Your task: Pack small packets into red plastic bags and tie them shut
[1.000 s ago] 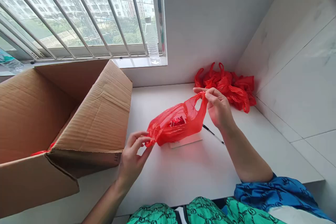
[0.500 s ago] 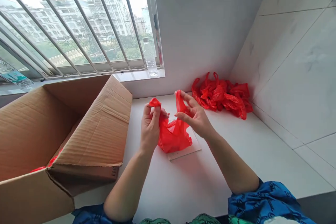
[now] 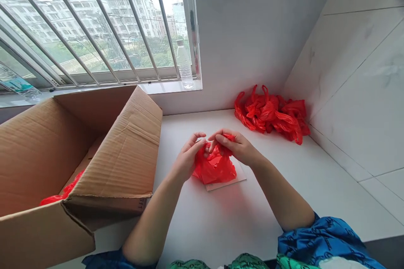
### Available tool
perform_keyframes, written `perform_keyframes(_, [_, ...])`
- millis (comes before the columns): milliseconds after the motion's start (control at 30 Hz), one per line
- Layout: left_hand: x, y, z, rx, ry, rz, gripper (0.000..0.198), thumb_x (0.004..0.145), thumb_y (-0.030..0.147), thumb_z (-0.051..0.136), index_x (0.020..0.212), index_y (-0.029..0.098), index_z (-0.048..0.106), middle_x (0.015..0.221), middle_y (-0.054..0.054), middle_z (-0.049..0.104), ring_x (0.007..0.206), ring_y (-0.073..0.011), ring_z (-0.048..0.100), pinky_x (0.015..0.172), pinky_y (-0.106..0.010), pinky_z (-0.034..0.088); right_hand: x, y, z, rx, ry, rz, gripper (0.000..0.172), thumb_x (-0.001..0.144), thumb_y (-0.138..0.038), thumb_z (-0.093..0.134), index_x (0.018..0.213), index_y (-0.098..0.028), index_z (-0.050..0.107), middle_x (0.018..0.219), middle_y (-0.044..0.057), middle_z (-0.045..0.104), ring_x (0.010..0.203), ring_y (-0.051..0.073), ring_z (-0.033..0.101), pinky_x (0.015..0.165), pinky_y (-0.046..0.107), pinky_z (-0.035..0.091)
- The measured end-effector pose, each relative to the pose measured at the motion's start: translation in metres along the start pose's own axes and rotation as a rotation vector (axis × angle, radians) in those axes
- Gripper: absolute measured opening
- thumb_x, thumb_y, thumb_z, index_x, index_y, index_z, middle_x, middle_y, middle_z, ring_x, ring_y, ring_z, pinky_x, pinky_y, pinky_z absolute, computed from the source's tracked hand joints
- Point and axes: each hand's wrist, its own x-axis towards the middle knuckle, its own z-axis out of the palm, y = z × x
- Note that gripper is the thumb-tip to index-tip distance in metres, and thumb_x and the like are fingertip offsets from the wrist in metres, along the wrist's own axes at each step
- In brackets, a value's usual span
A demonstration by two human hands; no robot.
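A thin red plastic bag (image 3: 217, 171) rests over a flat white piece (image 3: 241, 175) on the white surface, its handles bunched up between my hands. My left hand (image 3: 188, 157) grips the bag's left handle, thumb against the fingers. Close beside it, my right hand (image 3: 237, 147) pinches the gathered right handle, with some red plastic bulging over the fingers. The fingertips of both hands nearly meet above the bag's opening, and part of the handles is hidden by them.
A large open cardboard box (image 3: 123, 151) stands on the left with red plastic (image 3: 65, 191) inside. Against the back wall lies a heap of red bags (image 3: 273, 113). A clear bottle (image 3: 184, 65) stands on the sill, and another bottle (image 3: 19, 86) leans farther left.
My hands have come lower and closer together, bringing the two bag handles towards each other. The right handle, stretched upright before, is now bunched in my right hand.
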Motion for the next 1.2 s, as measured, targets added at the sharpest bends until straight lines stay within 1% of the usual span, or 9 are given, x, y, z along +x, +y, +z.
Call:
perform_keyframes(100, [-0.001, 0.001, -0.001, 0.05, 0.038, 0.013, 0.028, 0.091, 0.042, 0.063, 0.111, 0.024, 0.054, 0.079, 0.002, 0.059, 0.068, -0.0095, 0.055, 0.065, -0.02, 0.044, -0.004, -0.001, -0.001, -0.316, -0.029, -0.115, 0.016, 0.096, -0.035, 0.057, 0.097, -0.022, 0.065, 0.095, 0.004, 0.064, 0.083, 0.016, 0.064, 0.075, 0.031, 0.053])
perform_keyframes(267, [-0.004, 0.005, 0.008, 0.279, 0.023, 0.042, 0.038, 0.096, 0.05, 0.053, 0.121, 0.022, 0.058, 0.072, 0.001, 0.061, 0.067, -0.0115, 0.055, 0.069, -0.023, 0.045, -0.003, 0.008, 0.003, -0.924, 0.243, -0.35, 0.008, 0.092, -0.018, 0.056, 0.098, -0.021, 0.059, 0.106, 0.005, 0.052, 0.067, 0.01, 0.052, 0.059, 0.025, 0.045])
perform_keyframes(567, [-0.006, 0.0, 0.004, 0.303, 0.137, 0.107, 0.04, 0.092, 0.051, 0.057, 0.099, 0.016, 0.075, 0.077, -0.003, 0.066, 0.07, -0.0128, 0.057, 0.065, -0.022, 0.045, -0.011, -0.001, -0.004, -1.275, 0.322, -0.647, 0.028, 0.092, -0.032, 0.063, 0.073, -0.021, 0.046, 0.075, -0.001, 0.051, 0.062, 0.012, 0.04, 0.058, 0.027, 0.031])
perform_keyframes(667, [-0.004, -0.002, -0.005, 0.358, 0.241, 0.246, 0.034, 0.09, 0.047, 0.063, 0.095, 0.017, 0.078, 0.092, -0.006, 0.072, 0.087, -0.0173, 0.063, 0.081, -0.026, 0.049, -0.026, -0.008, -0.004, -1.246, 0.159, -0.524, 0.037, 0.095, -0.03, 0.057, 0.063, -0.02, 0.041, 0.061, -0.004, 0.039, 0.058, 0.011, 0.031, 0.058, 0.028, 0.026])
perform_keyframes(800, [0.007, -0.011, -0.031, 0.265, 0.5, 0.381, 0.032, 0.085, 0.048, 0.068, 0.092, 0.019, 0.078, 0.101, -0.007, 0.072, 0.098, -0.018, 0.063, 0.096, -0.032, 0.049, -0.053, -0.013, -0.012, -0.972, -0.165, -0.076, 0.043, 0.096, -0.029, 0.053, 0.06, -0.019, 0.033, 0.061, -0.005, 0.035, 0.057, 0.01, 0.029, 0.054, 0.026, 0.024])
perform_keyframes(933, [0.004, -0.029, -0.052, 0.151, 0.627, 0.343, 0.036, 0.082, 0.049, 0.07, 0.098, 0.017, 0.075, 0.103, -0.008, 0.071, 0.093, -0.0166, 0.064, 0.1, -0.036, 0.048, -0.075, -0.003, -0.039, -0.711, -0.25, 0.28, 0.045, 0.094, -0.046, 0.056, 0.061, -0.02, 0.04, 0.063, -0.003, 0.045, 0.058, 0.01, 0.039, 0.052, 0.024, 0.029])
perform_keyframes(1000, [-0.008, -0.039, -0.057, 0.228, 0.566, 0.317, 0.045, 0.088, 0.049, 0.063, 0.123, 0.021, 0.065, 0.112, -0.008, 0.069, 0.103, -0.0187, 0.063, 0.103, -0.039, 0.047, -0.084, 0.008, -0.053, -0.624, -0.208, 0.362, 0.04, 0.095, -0.052, 0.053, 0.071, -0.02, 0.053, 0.07, -0.001, 0.056, 0.064, 0.013, 0.051, 0.057, 0.024, 0.039])
perform_keyframes(1100, [-0.034, -0.048, -0.064, 0.474, 0.449, 0.232, 0.058, 0.097, 0.051, 0.048, 0.148, 0.028, 0.037, 0.134, -0.009, 0.059, 0.124, -0.0224, 0.056, 0.109, -0.044, 0.041, -0.092, 0.028, -0.061, -0.764, 0.066, 0.289, 0.034, 0.094, -0.053, 0.053, 0.102, -0.022, 0.064, 0.1, 0.006, 0.067, 0.091, 0.021, 0.063, 0.077, 0.033, 0.052])
perform_keyframes(1200, [-0.049, -0.049, -0.066, 0.883, 0.316, 0.164, 0.056, 0.097, 0.053, 0.044, 0.146, 0.027, 0.041, 0.149, -0.011, 0.043, 0.138, -0.0268, 0.041, 0.115, -0.049, 0.031, -0.089, 0.051, -0.051, -0.998, 0.139, 0.1, 0.061, 0.088, -0.051, 0.064, 0.141, -0.027, 0.047, 0.143, 0.011, 0.05, 0.127, 0.029, 0.053, 0.098, 0.045, 0.051])
